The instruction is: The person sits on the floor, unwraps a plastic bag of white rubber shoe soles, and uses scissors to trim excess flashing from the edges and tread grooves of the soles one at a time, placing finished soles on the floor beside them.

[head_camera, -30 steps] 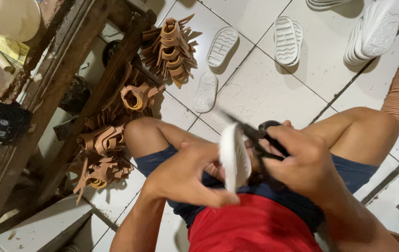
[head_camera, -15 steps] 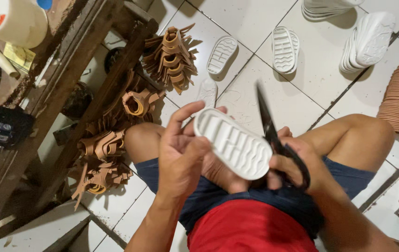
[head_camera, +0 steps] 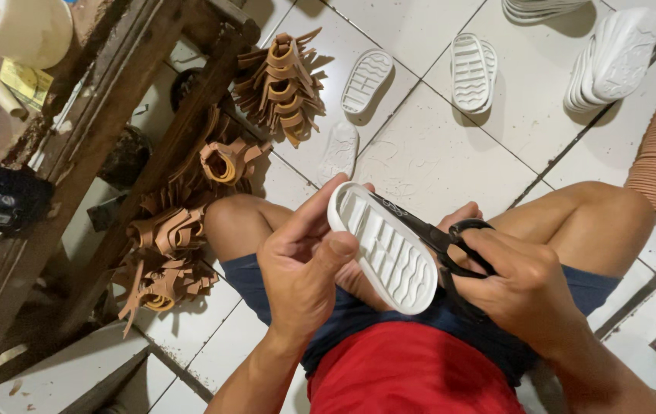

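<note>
White floor tiles point(head_camera: 435, 153) are serving as the work area, with the person sitting on them beside a rough wooden frame point(head_camera: 113, 130).

Change noted: half a second ago the black scissors point(head_camera: 428, 234) were standing up clear of the white shoe sole point(head_camera: 385, 245), blades pointing away from the body. They are now lying low along the sole's far edge, the tip reaching toward its rounded end. The sole itself is sitting in much the same place over the lap, tread side up. Judgement: the blades are being brought to the rim of the sole, so trimming of that edge appears to be resuming.

Left hand point(head_camera: 301, 264): closed around the near end of the sole, thumb pressing on the ribbed face, fingers curling behind it.

Right hand point(head_camera: 524, 287): closed through the scissor handles, gripping them. How far the blades are parted cannot be told, as they are lying against the sole.

Surroundings: further white soles point(head_camera: 472, 70) are lying on the tiles, well apart from the hands. Bundles of tan straps point(head_camera: 282, 84) are lying by the wooden frame.
</note>
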### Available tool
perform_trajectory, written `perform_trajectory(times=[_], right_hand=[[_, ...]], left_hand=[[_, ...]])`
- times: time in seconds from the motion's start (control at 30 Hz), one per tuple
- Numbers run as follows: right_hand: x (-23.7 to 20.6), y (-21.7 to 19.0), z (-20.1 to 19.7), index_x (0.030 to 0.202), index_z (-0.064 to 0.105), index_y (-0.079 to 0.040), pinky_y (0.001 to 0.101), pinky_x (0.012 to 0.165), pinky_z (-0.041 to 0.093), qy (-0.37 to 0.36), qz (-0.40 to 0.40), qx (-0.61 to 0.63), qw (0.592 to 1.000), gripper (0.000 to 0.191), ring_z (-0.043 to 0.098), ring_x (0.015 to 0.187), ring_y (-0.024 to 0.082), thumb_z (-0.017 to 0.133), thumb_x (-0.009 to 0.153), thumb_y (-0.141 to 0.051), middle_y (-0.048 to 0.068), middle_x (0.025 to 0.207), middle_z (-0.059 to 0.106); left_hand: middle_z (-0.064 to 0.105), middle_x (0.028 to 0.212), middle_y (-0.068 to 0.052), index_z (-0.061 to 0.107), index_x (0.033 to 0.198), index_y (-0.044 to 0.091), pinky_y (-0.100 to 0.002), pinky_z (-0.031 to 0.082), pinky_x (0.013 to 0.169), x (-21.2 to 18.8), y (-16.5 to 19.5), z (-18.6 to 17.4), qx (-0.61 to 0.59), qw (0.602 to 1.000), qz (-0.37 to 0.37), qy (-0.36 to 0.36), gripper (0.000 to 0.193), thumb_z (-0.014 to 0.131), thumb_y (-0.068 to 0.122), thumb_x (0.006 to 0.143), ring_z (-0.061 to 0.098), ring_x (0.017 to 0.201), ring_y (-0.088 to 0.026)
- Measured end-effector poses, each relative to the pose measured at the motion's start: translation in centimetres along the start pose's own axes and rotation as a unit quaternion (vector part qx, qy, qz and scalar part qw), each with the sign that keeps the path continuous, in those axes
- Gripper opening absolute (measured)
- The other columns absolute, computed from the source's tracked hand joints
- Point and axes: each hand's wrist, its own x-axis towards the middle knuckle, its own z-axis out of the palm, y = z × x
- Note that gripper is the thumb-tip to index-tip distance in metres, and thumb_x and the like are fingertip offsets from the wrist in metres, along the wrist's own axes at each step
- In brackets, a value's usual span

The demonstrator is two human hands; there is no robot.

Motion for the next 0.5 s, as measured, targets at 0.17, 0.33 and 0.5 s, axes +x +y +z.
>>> perform_trajectory(times=[0.17, 0.33, 0.5], right_hand=[[0.5, -0.1, 0.0, 0.071, 0.057, 0.002, 0.0335, 0.047, 0.044, -0.002, -0.017, -0.030, 0.999, 0.017, 0.059, 0.054, 0.016, 0.075, 0.070, 0.003, 0.006, 0.066, 0.056], [1.3, -0.1, -0.4, 0.071, 0.056, 0.002, 0.0328, 0.051, 0.047, 0.011, -0.103, -0.043, 0.994, 0.023, 0.063, 0.061, 0.020, 0.078, 0.071, -0.004, 0.009, 0.073, 0.060], [1.9, 0.0, -1.2, 0.071, 0.060, 0.001, 0.0334, 0.048, 0.046, 0.004, -0.040, -0.044, 0.998, 0.023, 0.061, 0.055, 0.016, 0.081, 0.074, -0.006, 0.005, 0.066, 0.059]], left_hand=[[0.067, 0.136, -0.026, 0.051, 0.147, -0.012, -0.036, 0.054, 0.111, -0.3, -0.2, -0.3, 0.007, 1.000, 0.005, -0.002, 0.070, 0.080, 0.024, 0.095, 0.068, 0.123, -0.025], [0.071, 0.128, -0.025, 0.056, 0.144, -0.013, -0.033, 0.056, 0.102, -0.4, -0.3, -0.6, 0.044, 0.999, -0.003, 0.009, 0.070, 0.081, 0.029, 0.094, 0.071, 0.114, -0.022], [0.073, 0.116, -0.023, 0.059, 0.136, -0.014, -0.035, 0.062, 0.093, 0.0, -0.1, -0.9, -0.029, 0.998, -0.056, -0.030, 0.068, 0.075, 0.039, 0.097, 0.075, 0.102, -0.024]])
